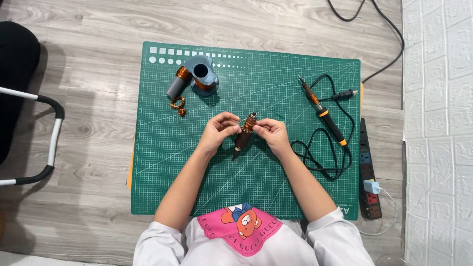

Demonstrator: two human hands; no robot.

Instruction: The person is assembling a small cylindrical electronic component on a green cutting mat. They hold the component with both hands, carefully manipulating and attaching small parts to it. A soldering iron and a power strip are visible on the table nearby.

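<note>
On my feed: bare forearms, white long sleeves (157, 244) pushed up near the elbows, loose cuffs. Pink bib-like front panel (240, 229) at the chest, orange cartoon bear with blue bow printed on it. No gloves, rings or watch visible.

Your left hand (217, 129) and right hand (272, 134) meet over the middle of the green cutting mat (162, 162), both pinching a small motor rotor (244, 135) with copper windings, its shaft angled down toward you. Toward the mat's far left corner lie a grey spool of copper wire (203, 75), a smaller grey-capped coil (178, 82) touching it, and a loose copper ring (177, 103). On the mat's right side lies a soldering iron (322, 112) with its black cable looped beside it.
</note>
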